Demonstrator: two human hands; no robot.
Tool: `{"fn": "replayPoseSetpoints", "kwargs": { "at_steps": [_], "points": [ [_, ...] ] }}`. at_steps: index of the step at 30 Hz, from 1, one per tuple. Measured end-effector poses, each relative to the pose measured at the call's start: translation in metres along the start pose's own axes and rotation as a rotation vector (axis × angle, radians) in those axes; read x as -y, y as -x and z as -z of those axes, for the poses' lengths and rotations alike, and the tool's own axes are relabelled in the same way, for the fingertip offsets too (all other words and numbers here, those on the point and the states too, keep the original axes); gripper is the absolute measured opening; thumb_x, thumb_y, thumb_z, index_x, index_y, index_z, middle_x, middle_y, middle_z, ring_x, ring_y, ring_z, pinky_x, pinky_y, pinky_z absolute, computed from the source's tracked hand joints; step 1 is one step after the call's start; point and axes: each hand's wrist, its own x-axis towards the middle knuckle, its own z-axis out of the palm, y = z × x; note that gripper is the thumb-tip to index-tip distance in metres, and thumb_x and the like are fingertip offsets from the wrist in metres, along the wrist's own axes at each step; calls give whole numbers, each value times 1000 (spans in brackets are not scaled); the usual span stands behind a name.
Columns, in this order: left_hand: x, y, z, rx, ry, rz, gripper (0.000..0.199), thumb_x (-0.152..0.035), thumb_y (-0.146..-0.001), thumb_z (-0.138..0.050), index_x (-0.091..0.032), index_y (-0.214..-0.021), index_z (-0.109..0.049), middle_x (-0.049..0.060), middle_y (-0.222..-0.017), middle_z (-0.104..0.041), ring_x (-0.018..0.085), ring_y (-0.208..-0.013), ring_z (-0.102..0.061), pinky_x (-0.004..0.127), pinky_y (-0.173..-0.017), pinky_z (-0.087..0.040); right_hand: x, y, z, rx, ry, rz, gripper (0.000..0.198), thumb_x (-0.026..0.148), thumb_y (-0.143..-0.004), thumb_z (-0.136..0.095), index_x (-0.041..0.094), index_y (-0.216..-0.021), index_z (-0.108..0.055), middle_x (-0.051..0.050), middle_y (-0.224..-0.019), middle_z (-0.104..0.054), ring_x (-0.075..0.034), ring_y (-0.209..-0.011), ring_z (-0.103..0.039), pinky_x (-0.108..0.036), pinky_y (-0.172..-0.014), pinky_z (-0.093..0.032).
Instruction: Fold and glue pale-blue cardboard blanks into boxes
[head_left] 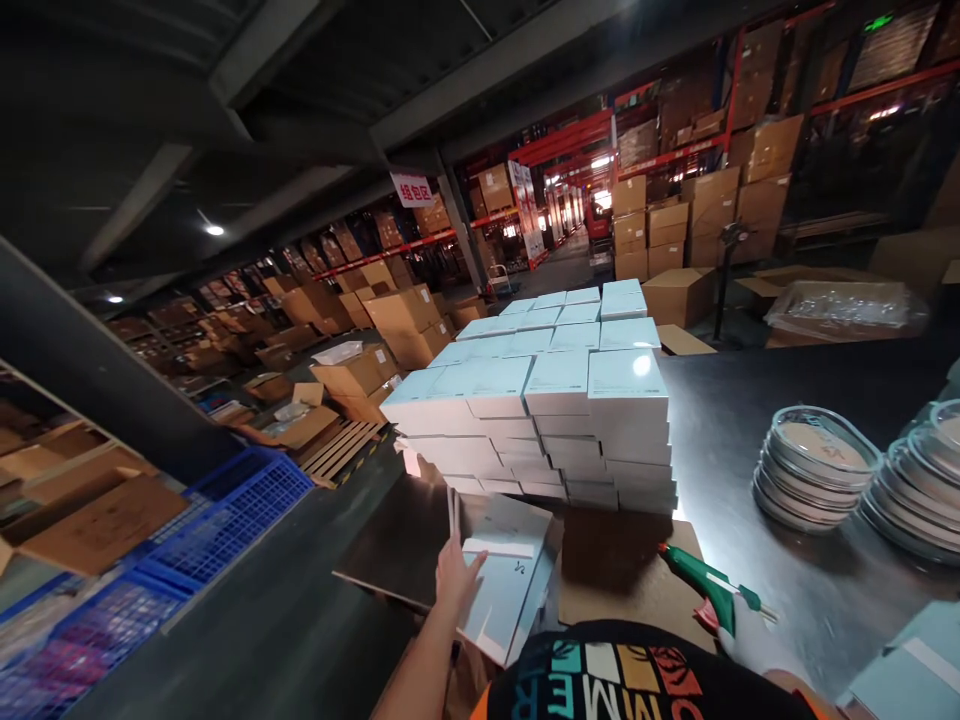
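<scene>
My left hand [456,577] holds the upper left edge of a flat pale blue box [504,592], which tilts against my chest at the near edge of the dark table [757,390]. To the right, my right hand [754,648], in a pale glove, grips a green and white gun-shaped tool [709,583] with a red trigger. The tool's nose points toward a brown cardboard sheet [622,570]. Just beyond stands a large stack of matching pale blue boxes [555,420], several layers high.
Two stacks of round clear-lidded tins [815,468] [916,490] sit on the table's right side. Another pale blue box [907,670] lies at the bottom right. Blue plastic crates [229,520] and open cartons stand on the left. Cardboard boxes [679,295] and red shelving fill the background.
</scene>
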Motion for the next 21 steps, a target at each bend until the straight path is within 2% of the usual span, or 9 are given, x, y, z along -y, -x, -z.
{"fn": "replayPoseSetpoints", "kwargs": {
  "at_steps": [3,7,11,15,18,21],
  "points": [
    [-13,-24,-15,98,29,0,80,-44,-73,-85,-12,-143,-63,27,-145,-67,47,-143,-61,52,-114,-51,-8,-6,-7,-18,-35,-14,48,50,-55,-51,37,-100,-59,-16,-84,-68,-54,-106,-78,-63,-105,-54],
    [-14,-29,-23,140,43,20,96,-41,-54,-97,-19,-141,-65,27,-141,-67,52,-142,-59,55,-109,-51,-14,-11,-10,-40,-48,-30,46,48,-51,-53,37,-95,-56,-17,-81,-69,-55,-101,-78,-65,-103,-55],
    [-16,-35,-20,148,-1,89,108,-31,-47,-98,-19,-147,-59,31,-147,-61,58,-142,-55,64,-110,-48,-15,-11,-8,-53,-47,-50,47,46,-51,-52,38,-97,-60,-13,-74,-69,-54,-99,-79,-66,-98,-57],
    [-19,-39,-15,132,-26,73,94,-28,-54,-95,-16,-141,-63,32,-144,-63,55,-146,-53,63,-113,-46,-16,-10,-9,-56,-22,-98,64,44,-54,-48,29,-113,-69,-15,-76,-73,-51,-97,-81,-66,-98,-59],
    [-15,-39,-2,96,11,107,78,-25,-64,-89,-12,-137,-63,32,-140,-67,51,-137,-63,59,-109,-51,-12,-5,-5,-31,34,-106,77,42,-57,-48,18,-126,-72,-14,-77,-76,-50,-86,-81,-66,-92,-62],
    [-4,-36,23,85,140,114,49,-28,-77,-80,-10,-122,-70,24,-121,-79,43,-119,-76,46,-99,-59,-2,4,9,-38,78,-23,68,37,-60,-58,23,-123,-80,-19,-86,-80,-47,-85,-81,-58,-86,-64]
  ]
}}
